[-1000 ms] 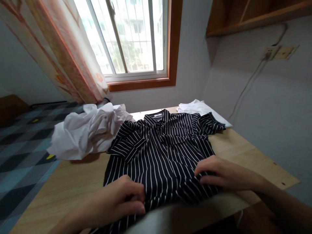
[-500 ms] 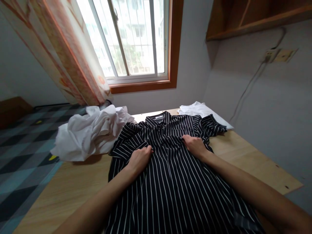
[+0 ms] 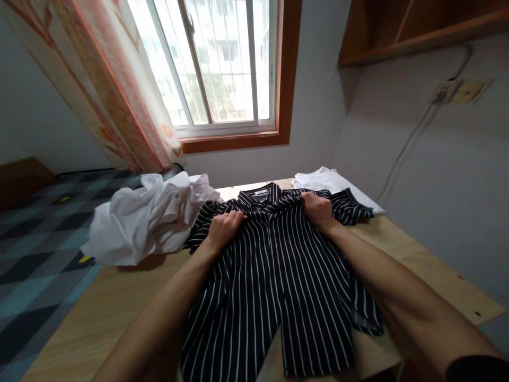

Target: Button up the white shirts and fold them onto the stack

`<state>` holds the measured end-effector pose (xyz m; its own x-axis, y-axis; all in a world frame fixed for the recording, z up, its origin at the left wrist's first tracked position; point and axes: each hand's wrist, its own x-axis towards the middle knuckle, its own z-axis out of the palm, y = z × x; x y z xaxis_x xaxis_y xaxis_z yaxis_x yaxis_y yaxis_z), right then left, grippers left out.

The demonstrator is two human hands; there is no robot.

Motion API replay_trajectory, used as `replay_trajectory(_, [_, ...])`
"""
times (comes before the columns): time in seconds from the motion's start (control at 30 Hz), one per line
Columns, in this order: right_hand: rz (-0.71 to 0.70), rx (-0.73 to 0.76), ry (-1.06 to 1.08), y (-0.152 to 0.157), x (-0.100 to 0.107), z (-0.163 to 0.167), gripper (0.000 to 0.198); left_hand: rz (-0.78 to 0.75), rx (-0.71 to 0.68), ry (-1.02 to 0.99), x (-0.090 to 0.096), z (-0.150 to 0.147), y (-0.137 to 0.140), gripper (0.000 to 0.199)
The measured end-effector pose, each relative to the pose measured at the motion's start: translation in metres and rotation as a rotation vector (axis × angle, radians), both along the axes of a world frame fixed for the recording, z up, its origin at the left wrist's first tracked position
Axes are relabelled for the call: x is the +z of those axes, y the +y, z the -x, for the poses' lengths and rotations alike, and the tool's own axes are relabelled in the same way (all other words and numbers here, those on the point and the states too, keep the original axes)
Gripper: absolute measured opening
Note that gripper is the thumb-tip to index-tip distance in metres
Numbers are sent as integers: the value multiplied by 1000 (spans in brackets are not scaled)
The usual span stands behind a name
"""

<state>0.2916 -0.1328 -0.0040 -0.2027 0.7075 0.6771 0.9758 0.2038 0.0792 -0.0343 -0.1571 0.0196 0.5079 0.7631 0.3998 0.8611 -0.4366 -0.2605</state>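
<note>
A black shirt with white stripes (image 3: pixel 274 265) lies spread on the wooden board, its collar toward the window and its hem toward me. My left hand (image 3: pixel 226 228) is closed on a pinch of its cloth at the left of the chest. On the other side, my right hand (image 3: pixel 318 209) grips the cloth just below the right shoulder. Between the two hands the fabric is raised in a fold under the collar. The lower front panels part near the hem, and bare board shows in the gap.
A crumpled white cloth (image 3: pixel 147 220) lies to the left, between the board and a checked bedspread (image 3: pixel 35 254). White folded fabric (image 3: pixel 336 183) rests at the board's back right corner. The wooden board (image 3: pixel 107 307) ends near the right wall, where a cable (image 3: pixel 405 151) hangs.
Both hands have moved away from me toward the collar, gripping the shirt. The shirt's lower part has slid the same way, so its hem now shows.
</note>
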Motion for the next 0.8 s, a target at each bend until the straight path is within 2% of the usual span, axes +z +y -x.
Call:
replay_trajectory(0.13, [-17,-59,48,17,25,2,34,-30,-2,28,19,-2,16,43])
replay_trajectory(0.2, [48,-68,44,24,33,3,34,-18,9,34,26,-2,23,41])
replay_trajectory(0.27, [173,-85,37,29,35,6,29,27,39,43,29,-6,29,35])
replay_trajectory(0.33, [305,-121,42,29,30,12,25,83,98,46,28,-13,30,29])
replay_trajectory(0.4, [342,-149,79,24,23,21,30,107,150,23,24,-23,26,27])
replay_trajectory(0.5, [230,-99,195,8,17,41,29,130,177,-83,21,-45,17,26])
replay_trajectory(0.6, [187,24,302,-8,17,67,20,304,202,-294,19,-66,11,21])
replay_trajectory(0.7, [333,146,403,-14,13,89,14,518,237,-482,13,-81,11,20])
replay_trajectory(0.8, [516,189,518,-12,-2,102,13,559,305,-565,3,-87,10,20])
